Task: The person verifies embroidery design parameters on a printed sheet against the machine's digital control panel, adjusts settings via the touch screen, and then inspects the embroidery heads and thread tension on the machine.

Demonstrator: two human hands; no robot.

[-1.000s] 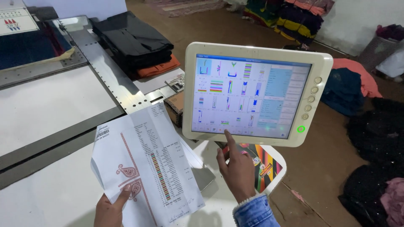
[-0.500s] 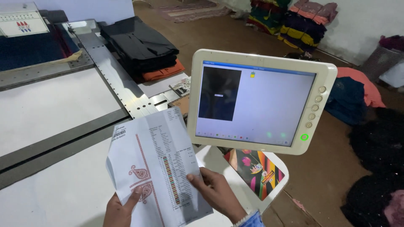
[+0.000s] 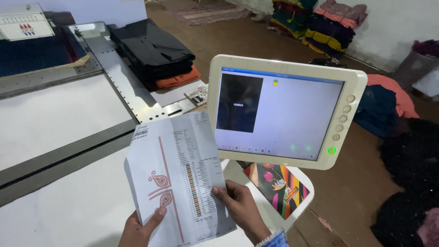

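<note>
Head view showed a printed sheet point(image 3: 176, 178) held up in both hands above the white counter point(image 3: 59, 114). The left hand point(image 3: 139, 228) was placed at the sheet's lower left edge, its fingers point(image 3: 157, 214) curled closed against the paper beside a red paisley motif. The right hand point(image 3: 240, 208) was closed on the sheet's lower right edge, with the thumb laid on the printed face next to a column of small coloured bars and the remaining fingers hidden behind the paper. A blue denim cuff point(image 3: 274, 240) was seen at the right wrist. The sheet was tilted slightly, its top edge reaching just below and to the left of a cream-framed touchscreen monitor point(image 3: 286, 110), without touching it. On the monitor, a dark panel was displayed at the left of a pale screen, and a green light was lit at the lower right of the frame beneath a row of round buttons. A brightly patterned card point(image 3: 276, 187) lay on a white tray under the monitor. Folded black fabric point(image 3: 153, 52) was stacked on an orange piece at the far end of a perforated metal rail point(image 3: 123, 84). Piles of coloured cloth point(image 3: 320, 23) were heaped on the floor against the far wall.
</note>
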